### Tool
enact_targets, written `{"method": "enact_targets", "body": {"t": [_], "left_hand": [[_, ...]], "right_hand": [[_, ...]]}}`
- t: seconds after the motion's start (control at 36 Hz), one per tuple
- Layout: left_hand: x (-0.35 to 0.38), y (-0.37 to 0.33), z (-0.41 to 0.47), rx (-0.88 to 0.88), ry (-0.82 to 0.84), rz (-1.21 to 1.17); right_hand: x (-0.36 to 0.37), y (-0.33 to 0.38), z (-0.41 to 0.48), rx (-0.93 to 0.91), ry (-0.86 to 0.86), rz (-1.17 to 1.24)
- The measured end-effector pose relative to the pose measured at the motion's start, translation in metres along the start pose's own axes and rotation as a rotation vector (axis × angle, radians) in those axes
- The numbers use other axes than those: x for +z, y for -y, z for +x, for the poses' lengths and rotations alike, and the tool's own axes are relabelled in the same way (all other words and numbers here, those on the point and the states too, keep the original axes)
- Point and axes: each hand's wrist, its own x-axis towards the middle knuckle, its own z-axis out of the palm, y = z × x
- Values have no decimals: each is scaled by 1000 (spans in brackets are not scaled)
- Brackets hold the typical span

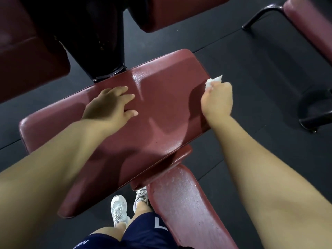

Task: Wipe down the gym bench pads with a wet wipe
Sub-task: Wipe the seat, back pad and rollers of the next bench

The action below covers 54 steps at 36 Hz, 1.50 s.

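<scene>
**Bench pad [152, 133] under both hands, wet wipe [212, 81] at its right edge**

The bench pad is a broad maroon slab with rounded corners that fills the middle of the view and runs slantwise from lower left to upper right. Its vinyl shines in streaks, and a seam crosses it near the far end.

Five maroon pads can be counted. Besides the broad one, there is a narrower seat pad [188, 209] just below it at lower right, its surface pale and speckled. Two dark pads hang at the top, one at upper left [27, 51] and one at upper centre [170, 13]. A fifth pad [309, 24] sits on a separate bench in the upper right corner.

A black post [100, 42] meets the broad pad's far edge, between the two top pads. All of this stands on black floor mats [251, 69], with a black base [316, 108] well off to the right.

Two bare forearms reach in from below. The left hand [109, 105] lies flat on the pad, its fingers straight, spread and released. The right hand [217, 99] is at the pad's right edge, its fingers clenched round the single white wipe, which pokes out crumpled above the knuckles.

Two white shoes [118, 207] stand on the floor under the near end of the pad, below navy shorts [143, 230].
</scene>
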Motion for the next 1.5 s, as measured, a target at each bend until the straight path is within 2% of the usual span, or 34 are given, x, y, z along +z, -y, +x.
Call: {"method": "enact_targets", "body": {"t": [0.06,0.17,0.19,0.22,0.25,0.33,0.39,0.42,0.44,0.47,0.58,0.64,0.69,0.75,0.81,0.83,0.86,0.89,0.94,1.0,1.03,1.08,1.14,1.25,1.31,1.5], "left_hand": [[-1,2,-1,-7,27,3],[3,2,-4,5,37,4],[3,3,-4,8,33,-1],[3,3,-4,12,33,-8],[3,4,-4,20,36,-12],[6,6,-2,40,44,4],[7,7,-1,32,44,4],[7,8,-1,25,49,1],[6,9,-1,24,55,-1],[5,9,-1,27,59,1],[3,10,-1,46,76,17],[2,10,0,41,87,17],[1,10,0,37,93,17],[2,10,0,38,94,12],[4,10,-1,40,93,17],[4,10,-2,39,91,18],[4,10,-2,35,90,15],[4,10,-2,31,89,13],[3,9,-2,29,94,28],[1,7,-2,29,97,45],[0,6,-3,27,98,53],[-3,5,-3,33,115,78],[-5,4,-4,43,147,108],[-14,2,-10,-4,231,147],[-19,2,-16,-23,265,177],[-30,16,-48,33,344,221]], "right_hand": [[17,23,-15,-190,-17,9],[28,50,-56,-898,272,168],[25,48,-50,-990,289,176],[24,44,-37,-1005,261,167],[24,37,-19,-938,188,139],[20,16,42,-497,-4,0],[20,15,64,-168,-21,-18],[23,22,64,-88,-10,-20],[28,32,58,-115,-10,-30],[35,45,48,-223,-6,-19],[50,79,-3,-936,244,129],[47,78,11,-1084,271,135],[47,69,47,-967,168,33],[40,56,83,-659,56,-73],[32,50,101,-309,53,-41],[30,53,99,-203,73,-30],[32,58,93,-172,67,-33],[37,64,83,-219,52,-29],[49,79,51,-492,99,39],[55,90,16,-781,241,108],[53,92,3,-873,290,123],[45,88,-5,-910,328,129],[34,76,3,-810,314,73],[7,32,19,-377,200,-97],[-5,15,11,-228,192,-129],[-20,22,-49,-91,353,-241]]}}
